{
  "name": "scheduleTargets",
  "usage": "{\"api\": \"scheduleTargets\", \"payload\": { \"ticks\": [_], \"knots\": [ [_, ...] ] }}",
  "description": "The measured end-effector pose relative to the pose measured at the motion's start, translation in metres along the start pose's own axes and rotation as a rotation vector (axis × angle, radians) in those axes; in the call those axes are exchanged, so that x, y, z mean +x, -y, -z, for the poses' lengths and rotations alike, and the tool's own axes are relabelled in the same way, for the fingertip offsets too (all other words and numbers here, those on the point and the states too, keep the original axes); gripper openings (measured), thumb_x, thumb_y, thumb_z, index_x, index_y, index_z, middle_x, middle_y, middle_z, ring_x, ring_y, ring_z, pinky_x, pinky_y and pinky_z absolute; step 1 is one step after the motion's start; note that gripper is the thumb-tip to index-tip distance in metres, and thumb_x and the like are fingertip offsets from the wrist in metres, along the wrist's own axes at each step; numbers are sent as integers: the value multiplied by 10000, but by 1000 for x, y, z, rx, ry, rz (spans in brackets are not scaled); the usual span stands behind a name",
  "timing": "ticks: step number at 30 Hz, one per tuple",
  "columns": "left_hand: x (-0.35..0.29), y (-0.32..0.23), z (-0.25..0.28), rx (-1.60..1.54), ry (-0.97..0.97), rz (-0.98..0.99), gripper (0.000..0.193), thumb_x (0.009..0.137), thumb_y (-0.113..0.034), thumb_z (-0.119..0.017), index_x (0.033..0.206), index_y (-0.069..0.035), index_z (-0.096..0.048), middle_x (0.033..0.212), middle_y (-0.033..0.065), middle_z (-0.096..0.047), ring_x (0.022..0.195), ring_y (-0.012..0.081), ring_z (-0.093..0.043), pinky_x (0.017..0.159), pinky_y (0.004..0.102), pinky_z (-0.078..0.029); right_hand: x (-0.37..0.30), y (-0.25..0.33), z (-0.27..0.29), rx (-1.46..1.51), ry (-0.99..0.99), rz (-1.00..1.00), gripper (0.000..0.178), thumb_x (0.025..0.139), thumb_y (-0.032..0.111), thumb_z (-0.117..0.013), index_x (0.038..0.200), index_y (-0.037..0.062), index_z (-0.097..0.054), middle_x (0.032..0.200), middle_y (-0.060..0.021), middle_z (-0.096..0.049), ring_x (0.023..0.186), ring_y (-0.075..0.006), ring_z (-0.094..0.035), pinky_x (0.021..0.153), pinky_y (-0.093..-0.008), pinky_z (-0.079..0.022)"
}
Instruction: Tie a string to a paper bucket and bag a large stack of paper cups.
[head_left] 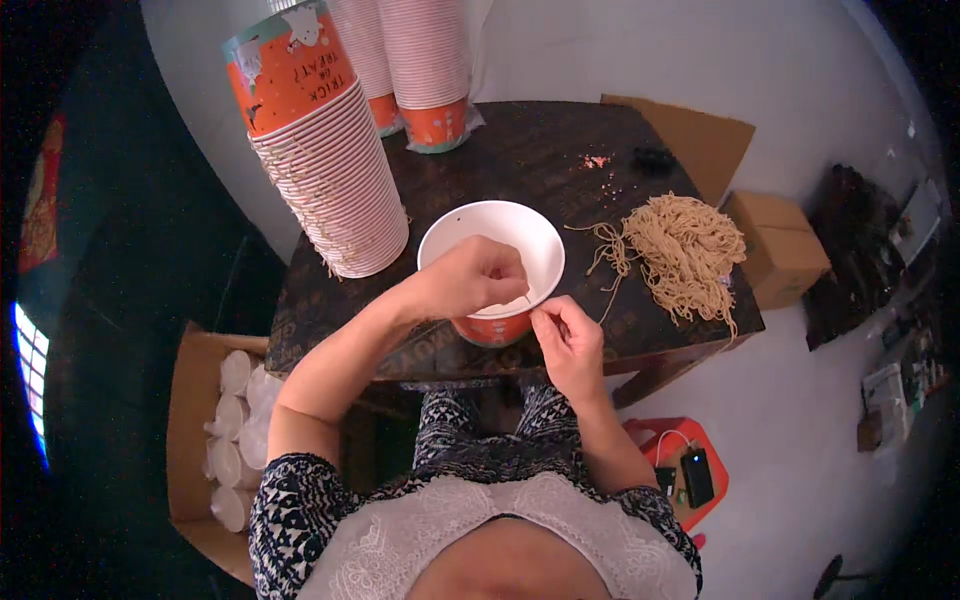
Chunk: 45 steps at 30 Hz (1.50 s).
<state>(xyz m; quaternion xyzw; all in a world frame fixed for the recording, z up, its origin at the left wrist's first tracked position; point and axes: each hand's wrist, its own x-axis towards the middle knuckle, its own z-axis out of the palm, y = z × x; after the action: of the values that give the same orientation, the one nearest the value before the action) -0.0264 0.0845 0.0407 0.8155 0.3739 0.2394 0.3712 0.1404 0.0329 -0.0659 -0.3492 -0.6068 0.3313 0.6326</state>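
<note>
An orange paper bucket (pixel 540 240) with a white inside stands near the front edge of the dark table, its mouth facing up. My left hand (pixel 478 275) reaches over the rim into the mouth, fingers curled closed; what they hold is hidden. Outside the rim at the near right, my right hand (pixel 568 340) has thumb and fingers pressed together against the bucket's side. Whatever is in that pinch is too small to make out. A loose heap of tan cords (pixel 685 255) lies to the right of the bucket, several strands trailing toward it.
A tall stack of nested buckets (pixel 335 180) with cord ends along its side rises at the left. Wrapped bucket stacks (pixel 430 70) stand behind. Small pink scraps (pixel 597 161) dot the table (pixel 520 140). Cardboard boxes (pixel 780 245) sit right; an open carton (pixel 190 430) sits lower left.
</note>
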Motion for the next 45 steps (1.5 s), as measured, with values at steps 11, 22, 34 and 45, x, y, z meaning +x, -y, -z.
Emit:
{"api": "scheduleTargets", "payload": {
  "ticks": [11,22,34,45],
  "knots": [
    [-3,-11,-16,-58,-37,-85,118,813,-28,-611,705,13,-589,773,17,-627,691,71,-511,626,232,-416,5,-3,9,150,108,-115,133,921,125,-562,882,2,-592,682,-3,-574,563,-50,-503,495,-215,-403],
    [3,-10,-16,-353,-15,125,76,778,-22,-639,732,37,-651,616,37,-594,546,75,-515,504,222,-400,36,34,45,7,257,-58,80,864,76,-616,861,-4,-617,675,-6,-560,613,-51,-475,544,-222,-391],
    [9,-5,-20,-323,50,66,100,811,-41,-641,746,27,-606,640,25,-584,557,78,-517,512,226,-396,76,59,27,12,399,135,119,858,-55,-461,869,-11,-571,771,-27,-574,689,-75,-523,596,-224,-419],
    [8,-5,-18,-491,70,70,35,833,23,-583,844,46,-559,729,87,-615,581,105,-545,527,226,-434,61,46,47,-321,303,281,185,767,-56,-570,940,-14,-620,957,-58,-543,685,-102,-506,579,-226,-407]
  ]
}}
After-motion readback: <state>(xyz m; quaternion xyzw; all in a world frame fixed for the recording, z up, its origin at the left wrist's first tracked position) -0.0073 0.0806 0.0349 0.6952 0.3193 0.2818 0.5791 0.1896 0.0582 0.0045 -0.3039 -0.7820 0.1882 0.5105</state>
